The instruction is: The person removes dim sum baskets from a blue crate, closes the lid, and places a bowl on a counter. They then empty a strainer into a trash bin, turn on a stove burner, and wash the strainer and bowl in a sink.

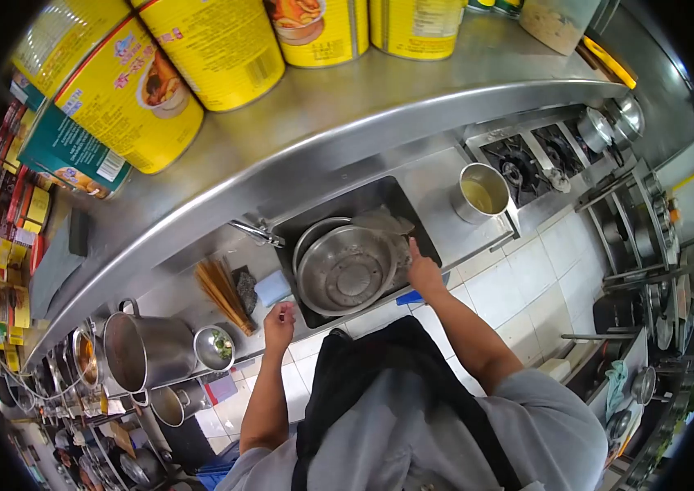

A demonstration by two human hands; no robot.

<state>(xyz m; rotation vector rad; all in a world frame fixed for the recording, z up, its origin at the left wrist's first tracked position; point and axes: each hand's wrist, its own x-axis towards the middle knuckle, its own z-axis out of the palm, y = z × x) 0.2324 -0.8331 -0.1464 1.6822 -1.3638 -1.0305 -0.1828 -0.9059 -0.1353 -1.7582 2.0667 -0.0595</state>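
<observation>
A large metal bowl lies in the sink, overlapping other metalware on its left and upper side. My right hand is over the sink's right edge, beside the metalware, with the index finger stretched out and no object visible in it. My left hand is at the sink's lower left corner, fingers curled, with nothing visible in it. Just above that hand sits a light blue sponge or cloth, touching or almost touching the sink rim. The faucet reaches in from the upper left.
Thin wooden sticks lie left of the sponge. A large pot and a small bowl with green pieces stand further left. To the right are a pot of yellowish liquid and gas burners. Yellow cans line the shelf overhead.
</observation>
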